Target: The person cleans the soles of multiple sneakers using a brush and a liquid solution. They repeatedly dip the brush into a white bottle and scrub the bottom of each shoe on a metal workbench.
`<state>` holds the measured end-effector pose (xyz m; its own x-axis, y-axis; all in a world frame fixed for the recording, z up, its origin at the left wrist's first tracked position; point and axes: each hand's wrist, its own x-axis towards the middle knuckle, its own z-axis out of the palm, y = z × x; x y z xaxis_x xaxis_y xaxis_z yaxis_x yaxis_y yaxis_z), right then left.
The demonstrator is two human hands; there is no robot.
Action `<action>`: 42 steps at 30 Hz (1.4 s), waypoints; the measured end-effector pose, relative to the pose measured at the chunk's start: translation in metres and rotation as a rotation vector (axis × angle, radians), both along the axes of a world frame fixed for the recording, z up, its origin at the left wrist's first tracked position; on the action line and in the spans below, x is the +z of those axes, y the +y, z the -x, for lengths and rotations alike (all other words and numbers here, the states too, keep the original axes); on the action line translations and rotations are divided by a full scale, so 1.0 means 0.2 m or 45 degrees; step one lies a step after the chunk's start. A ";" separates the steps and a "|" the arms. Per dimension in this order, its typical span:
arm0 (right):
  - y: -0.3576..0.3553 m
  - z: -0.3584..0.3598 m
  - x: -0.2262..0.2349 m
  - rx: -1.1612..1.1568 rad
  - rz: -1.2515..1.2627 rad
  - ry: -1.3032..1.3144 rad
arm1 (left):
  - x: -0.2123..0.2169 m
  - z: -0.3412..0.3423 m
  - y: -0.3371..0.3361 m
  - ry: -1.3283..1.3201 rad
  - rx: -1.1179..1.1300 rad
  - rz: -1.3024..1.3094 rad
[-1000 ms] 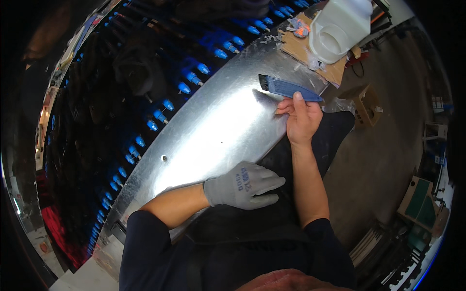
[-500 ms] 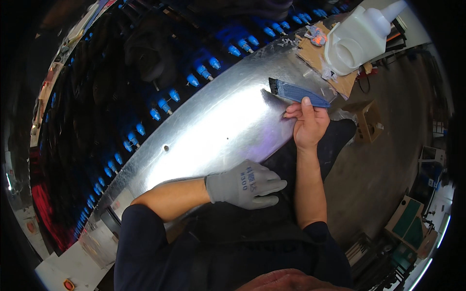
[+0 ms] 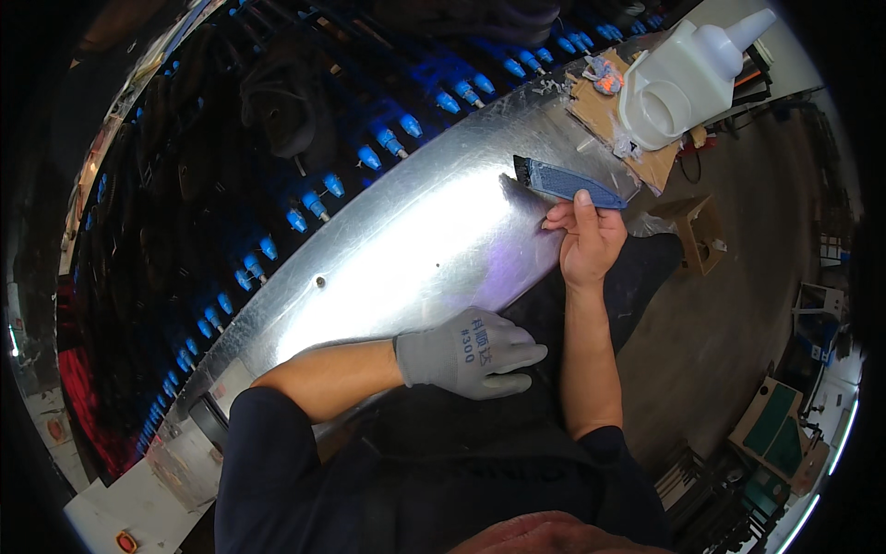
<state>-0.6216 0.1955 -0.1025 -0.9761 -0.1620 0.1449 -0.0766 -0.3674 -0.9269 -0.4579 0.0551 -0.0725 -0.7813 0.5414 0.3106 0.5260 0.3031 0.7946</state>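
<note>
My right hand point(image 3: 593, 242), bare, pinches a tapered piece of blue woven fabric point(image 3: 574, 182) with a black end, thumb on top. The piece is held at a slant just above the far right part of a shiny metal worktop point(image 3: 378, 249), casting a dark shadow on it. In a grey glove, my left hand point(image 3: 472, 353) lies at the worktop's near edge, against the dark cloth in front of me. Its fingers are stretched out with nothing in them.
Several blue-tipped fittings point(image 3: 389, 140) line the worktop's far edge, with dark shoes point(image 3: 286, 115) beyond. A white spouted plastic bottle point(image 3: 688, 83) stands on cardboard point(image 3: 657, 166) at far right. An open cardboard box point(image 3: 697, 235) is lower on the right. A red button point(image 3: 127, 542) sits lower left.
The fabric piece's black end has dipped very slightly toward the worktop. Both hands keep the same pose and nearly the same place.
</note>
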 end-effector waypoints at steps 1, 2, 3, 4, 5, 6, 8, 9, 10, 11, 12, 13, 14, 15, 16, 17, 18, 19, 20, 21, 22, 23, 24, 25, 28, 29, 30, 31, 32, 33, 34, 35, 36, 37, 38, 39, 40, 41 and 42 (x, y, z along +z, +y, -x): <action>0.00 0.00 0.00 0.003 0.001 0.002 | 0.01 0.01 -0.01 -0.011 -0.021 0.016; 0.00 0.00 0.00 0.006 0.002 0.004 | 0.02 0.01 -0.01 -0.022 -0.041 0.033; 0.01 0.00 -0.01 0.009 0.003 0.006 | 0.01 0.01 -0.01 -0.013 -0.037 0.029; 0.01 0.01 -0.01 0.012 -0.002 0.003 | 0.01 0.01 -0.01 -0.003 -0.029 0.027; 0.01 0.01 -0.02 0.016 -0.008 0.001 | 0.01 0.01 -0.01 0.006 -0.021 0.025; 0.02 0.01 -0.02 0.019 -0.013 -0.002 | 0.01 0.02 -0.01 0.005 -0.022 0.029; 0.01 0.01 -0.01 0.013 0.015 -0.005 | 0.01 0.02 0.00 0.003 -0.027 0.038; 0.01 0.02 -0.01 0.009 0.028 -0.006 | 0.01 0.02 0.00 -0.002 -0.026 0.037; 0.01 0.02 -0.01 0.015 0.027 -0.007 | 0.01 0.02 0.00 -0.007 -0.027 0.034; 0.01 0.02 -0.01 0.020 0.026 -0.008 | 0.01 0.03 0.00 -0.011 -0.028 0.032; 0.01 0.02 -0.01 0.025 0.025 -0.009 | 0.00 0.03 0.00 -0.009 -0.029 0.032; 0.01 0.02 -0.01 0.027 0.025 -0.006 | 0.00 0.03 0.00 -0.008 -0.031 0.034; 0.02 0.03 -0.01 0.029 0.025 -0.004 | 0.00 0.03 0.00 -0.007 -0.033 0.035; 0.02 0.03 -0.01 0.031 0.024 -0.001 | 0.00 0.03 0.00 -0.013 -0.035 0.045; 0.02 0.03 -0.01 0.025 0.021 -0.003 | 0.00 0.03 0.00 -0.019 -0.038 0.056; 0.02 0.03 -0.02 0.020 0.018 -0.006 | 0.00 0.04 0.01 -0.025 -0.041 0.066; 0.02 0.03 -0.02 0.015 0.015 -0.008 | 0.00 0.04 0.01 -0.015 -0.032 0.057; 0.01 0.04 -0.02 0.016 0.015 -0.008 | -0.01 0.04 0.01 -0.005 -0.023 0.048; 0.01 0.04 -0.02 0.017 0.015 -0.009 | -0.01 0.04 0.01 0.006 -0.013 0.038; 0.01 0.04 -0.02 0.018 0.015 -0.009 | -0.01 0.04 0.01 0.012 -0.012 0.037; 0.01 0.04 -0.02 0.019 0.007 -0.011 | -0.01 0.04 0.01 0.015 -0.008 0.037; 0.02 0.04 -0.01 0.020 0.000 -0.013 | -0.01 0.04 0.01 0.019 -0.004 0.038; 0.02 0.04 -0.01 0.022 -0.008 -0.015 | -0.01 0.04 0.01 0.020 -0.006 0.032; 0.02 0.04 -0.02 0.017 -0.012 -0.016 | -0.01 0.04 0.01 0.022 -0.006 0.030; 0.02 0.05 -0.01 0.018 -0.024 -0.014 | 0.00 0.05 0.01 0.013 -0.017 0.050; 0.02 0.05 0.00 0.029 -0.027 -0.012 | 0.00 0.05 0.01 0.007 -0.025 0.058; 0.02 0.05 0.00 0.039 -0.030 -0.009 | 0.00 0.05 0.01 0.008 -0.024 0.067; 0.02 0.05 0.00 0.035 -0.028 -0.010 | 0.00 0.05 0.01 0.011 -0.024 0.077; 0.02 0.06 -0.01 0.031 -0.027 -0.011 | 0.00 0.05 0.01 0.013 -0.024 0.087; 0.02 0.06 -0.01 0.027 -0.025 -0.012 | 0.00 0.06 0.01 0.025 -0.024 0.072; 0.02 0.07 -0.02 0.034 -0.022 -0.013 | 0.00 0.06 0.01 0.035 -0.023 0.060; 0.03 0.08 -0.02 0.041 -0.020 -0.013 | 0.00 0.07 0.01 0.045 -0.023 0.048; 0.03 0.08 -0.02 0.047 -0.017 -0.014 | 0.00 0.07 0.01 0.041 -0.016 0.041; 0.03 0.09 -0.02 0.048 -0.010 -0.025 | -0.01 0.07 0.01 0.039 -0.012 0.030; 0.02 0.09 -0.02 0.049 -0.004 -0.037 | -0.01 0.07 0.02 0.037 -0.009 0.019; 0.02 0.09 -0.02 0.049 0.003 -0.048 | -0.01 0.07 0.02 0.013 -0.016 0.034; 0.02 0.09 -0.02 0.053 -0.004 -0.051 | 0.00 0.07 0.02 -0.008 -0.021 0.050; 0.02 0.10 -0.03 0.057 -0.010 -0.054 | 0.00 0.08 0.01 -0.028 -0.026 0.067; 0.02 0.10 -0.03 0.062 -0.017 -0.057 | 0.00 0.08 0.01 -0.022 -0.031 0.065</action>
<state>-0.6415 0.1990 -0.1089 -0.9724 -0.2115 0.0985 -0.0169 -0.3575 -0.9338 -0.4733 0.0580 -0.0723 -0.7729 0.5748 0.2686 0.5199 0.3309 0.7876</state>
